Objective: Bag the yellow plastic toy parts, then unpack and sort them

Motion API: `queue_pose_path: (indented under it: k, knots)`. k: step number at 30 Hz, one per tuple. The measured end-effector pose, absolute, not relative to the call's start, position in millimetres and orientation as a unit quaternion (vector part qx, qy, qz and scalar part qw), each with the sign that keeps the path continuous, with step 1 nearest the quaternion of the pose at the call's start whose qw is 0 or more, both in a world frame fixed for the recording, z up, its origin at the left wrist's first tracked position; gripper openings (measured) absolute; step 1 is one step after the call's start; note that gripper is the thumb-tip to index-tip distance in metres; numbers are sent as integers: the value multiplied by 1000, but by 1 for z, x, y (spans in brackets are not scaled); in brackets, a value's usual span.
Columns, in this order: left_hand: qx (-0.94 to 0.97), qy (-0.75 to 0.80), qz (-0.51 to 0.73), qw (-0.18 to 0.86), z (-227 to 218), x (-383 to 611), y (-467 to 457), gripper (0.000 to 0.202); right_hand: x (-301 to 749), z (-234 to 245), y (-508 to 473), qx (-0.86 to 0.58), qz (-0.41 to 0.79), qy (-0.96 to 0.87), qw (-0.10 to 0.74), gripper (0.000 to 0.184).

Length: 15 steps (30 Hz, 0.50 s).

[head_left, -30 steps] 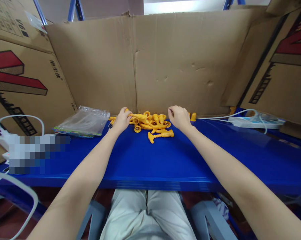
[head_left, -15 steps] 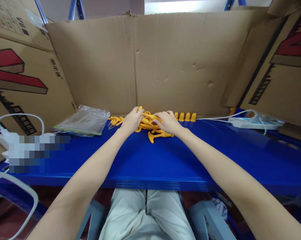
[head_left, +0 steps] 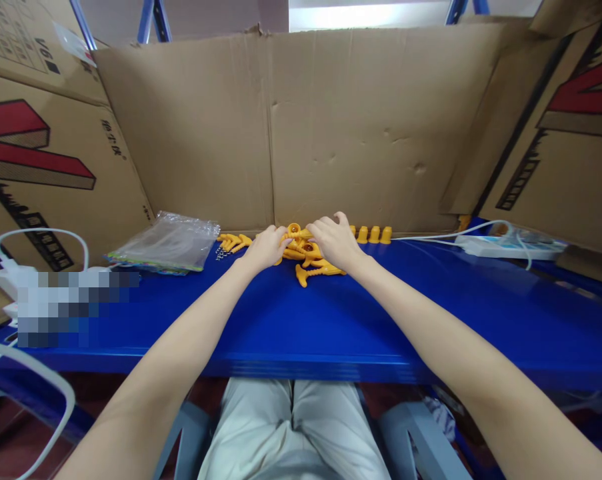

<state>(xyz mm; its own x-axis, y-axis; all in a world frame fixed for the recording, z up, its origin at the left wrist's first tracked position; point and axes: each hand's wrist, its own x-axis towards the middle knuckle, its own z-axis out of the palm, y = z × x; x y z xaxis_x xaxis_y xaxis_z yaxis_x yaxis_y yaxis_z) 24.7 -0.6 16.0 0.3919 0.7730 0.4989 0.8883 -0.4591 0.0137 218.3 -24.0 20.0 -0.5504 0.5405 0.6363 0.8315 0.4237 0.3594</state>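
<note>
Bridging left hand point(head_left: 267, 248) and right hand point(head_left: 333, 241), a slim yellow piece point(head_left: 299, 234) is pinched by both, each curled. Smooth, flared caps point(head_left: 375, 235) stand rightward.

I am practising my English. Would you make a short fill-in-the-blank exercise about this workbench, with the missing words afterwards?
1. A yellow part is held ___ the left hand and the right hand.
2. From the person's view, the clear bags lie to the ___ of both hands.
3. The colour of the table is ___.
4. The tall upright sheet behind the parts is made of ___.

Missing words: between; left; blue; cardboard.
</note>
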Motion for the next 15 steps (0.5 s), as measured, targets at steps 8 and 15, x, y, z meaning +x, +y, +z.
queue_pose_path:
  k: [8,15]
  knots:
    - [-848,-479,-213,79,17,21,3,27,221,23,-26,-394,-354,-825,196,32]
    - [-804,-522,-215,184,24,27,-15,30,221,18,-23,-431,-276,-826,236,31]
